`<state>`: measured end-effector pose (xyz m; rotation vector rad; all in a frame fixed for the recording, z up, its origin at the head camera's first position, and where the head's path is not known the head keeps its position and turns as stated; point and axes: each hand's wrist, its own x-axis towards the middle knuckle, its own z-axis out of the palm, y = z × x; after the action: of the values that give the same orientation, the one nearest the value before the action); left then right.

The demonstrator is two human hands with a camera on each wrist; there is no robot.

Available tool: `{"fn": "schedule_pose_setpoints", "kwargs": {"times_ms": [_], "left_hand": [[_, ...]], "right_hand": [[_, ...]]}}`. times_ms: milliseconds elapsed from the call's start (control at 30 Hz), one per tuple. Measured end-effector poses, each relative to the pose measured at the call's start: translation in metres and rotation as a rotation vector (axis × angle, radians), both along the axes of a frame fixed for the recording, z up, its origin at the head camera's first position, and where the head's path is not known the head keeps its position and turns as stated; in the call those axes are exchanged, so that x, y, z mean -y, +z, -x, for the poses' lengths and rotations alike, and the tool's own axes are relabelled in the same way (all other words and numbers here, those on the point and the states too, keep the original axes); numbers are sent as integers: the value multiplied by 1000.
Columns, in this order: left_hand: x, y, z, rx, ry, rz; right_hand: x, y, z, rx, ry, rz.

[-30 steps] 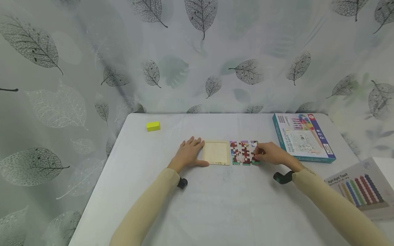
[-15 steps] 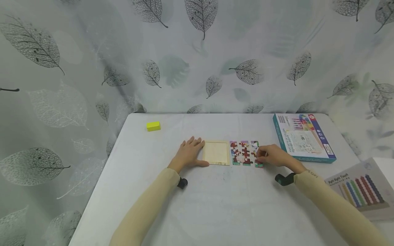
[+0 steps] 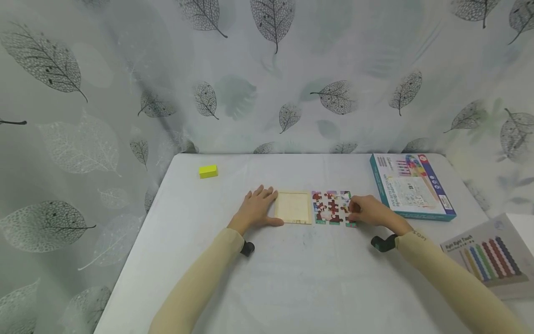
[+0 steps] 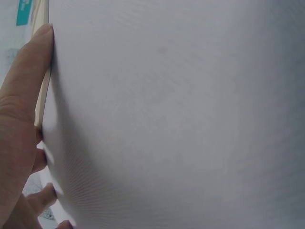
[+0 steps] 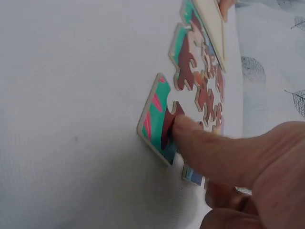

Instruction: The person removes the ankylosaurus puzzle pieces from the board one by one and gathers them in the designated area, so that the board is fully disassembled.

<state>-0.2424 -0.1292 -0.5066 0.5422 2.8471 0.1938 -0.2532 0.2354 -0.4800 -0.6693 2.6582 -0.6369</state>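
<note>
My left hand [image 3: 256,208] lies with fingers spread at the left side of a shallow wooden puzzle tray [image 3: 293,208], thumb along its near left corner. In the left wrist view, the thumb [image 4: 31,67] lies along the tray's pale edge. Right of the tray, several jigsaw pieces [image 3: 332,206] in red, green and purple lie slightly apart in a square layout. My right hand [image 3: 369,211] is at their right side, fingers curled. Up close in the right wrist view, its thumb [image 5: 190,136] is on a green, pink and brown corner puzzle piece [image 5: 156,112]; the fingers' grip is partly hidden.
A yellow block [image 3: 208,171] stands at the back left of the white table [image 3: 283,278]. At the back right lies a flat teal-edged box [image 3: 410,188]. Another box [image 3: 486,257] with coloured columns printed on it stands at the right, partly behind my right sleeve.
My right hand has shifted slightly right, and the near right corner puzzle piece has slid right and toward me, away from its neighbours. The left hand and tray have stayed put.
</note>
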Motion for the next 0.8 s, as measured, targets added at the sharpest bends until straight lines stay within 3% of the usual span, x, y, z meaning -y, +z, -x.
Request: {"fn": "schedule_pose_setpoints", "kwargs": {"times_ms": [333,800], "left_hand": [[3,-2,5,-10,-5,25],[1,3,6,-5,-12,41]], "right_hand": [[6,-1,9,-41,-74,-62],[-7,18,16,-112,-229,21]]}}
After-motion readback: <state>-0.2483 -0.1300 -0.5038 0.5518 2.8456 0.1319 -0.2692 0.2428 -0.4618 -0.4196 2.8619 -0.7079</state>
